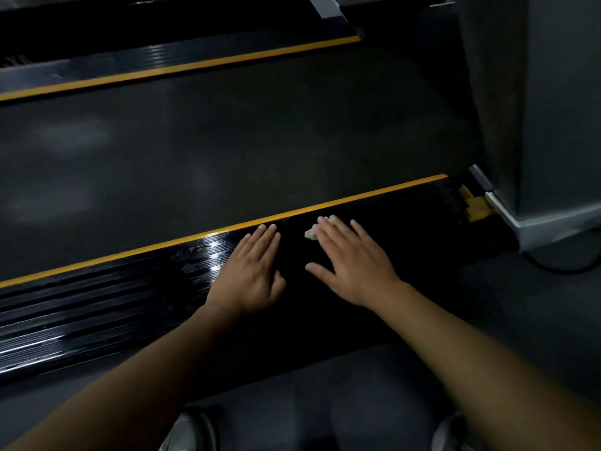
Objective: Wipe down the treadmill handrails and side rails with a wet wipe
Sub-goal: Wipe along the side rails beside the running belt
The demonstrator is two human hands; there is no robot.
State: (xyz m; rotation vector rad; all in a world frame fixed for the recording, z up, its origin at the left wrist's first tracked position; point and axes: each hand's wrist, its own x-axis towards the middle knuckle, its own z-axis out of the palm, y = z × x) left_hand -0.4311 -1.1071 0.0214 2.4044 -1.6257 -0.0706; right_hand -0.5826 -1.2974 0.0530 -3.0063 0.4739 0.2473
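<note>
Pressing the wet wipe [317, 228] flat under straight right hand [349, 262] fingers on near side rail [113, 297], whose length runs left-right; left hand [250, 271] flat, empty, just beside.

A crumpled wipe [311, 232] lies on the black side rail [130, 297].

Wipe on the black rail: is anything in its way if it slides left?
Yes. The left hand lies flat on the side rail, just left of the wet wipe under the right hand. Rightward, nothing visible blocks it before the yellow tape.
</note>
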